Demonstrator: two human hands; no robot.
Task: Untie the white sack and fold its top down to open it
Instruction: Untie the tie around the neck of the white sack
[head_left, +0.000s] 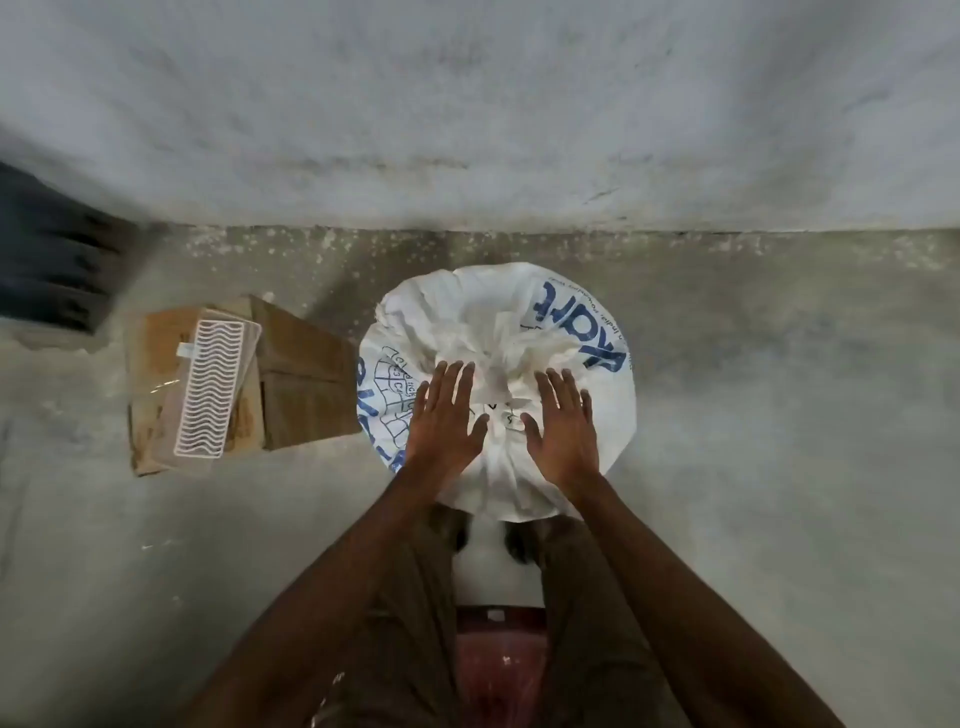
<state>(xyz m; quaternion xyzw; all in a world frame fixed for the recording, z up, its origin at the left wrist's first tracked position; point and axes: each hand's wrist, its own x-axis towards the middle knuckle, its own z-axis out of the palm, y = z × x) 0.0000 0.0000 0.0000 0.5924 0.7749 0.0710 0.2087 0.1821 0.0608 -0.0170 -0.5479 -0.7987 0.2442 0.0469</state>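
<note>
The white sack (498, 374) with blue print stands upright on the concrete floor (779, 467) just before my feet, close to the wall (467, 104); its top is gathered into a bunched neck (498, 358) at the centre. My left hand (447, 421) lies flat on the sack left of the neck, fingers (452, 379) straight and released, grasping nothing. My right hand (563, 426) lies likewise on the other side, fingers spread and released. Left of the sack, touching it, is a cardboard box (301, 374); on a second piece of cardboard beside it rests a white plastic grille (213, 387).
</note>
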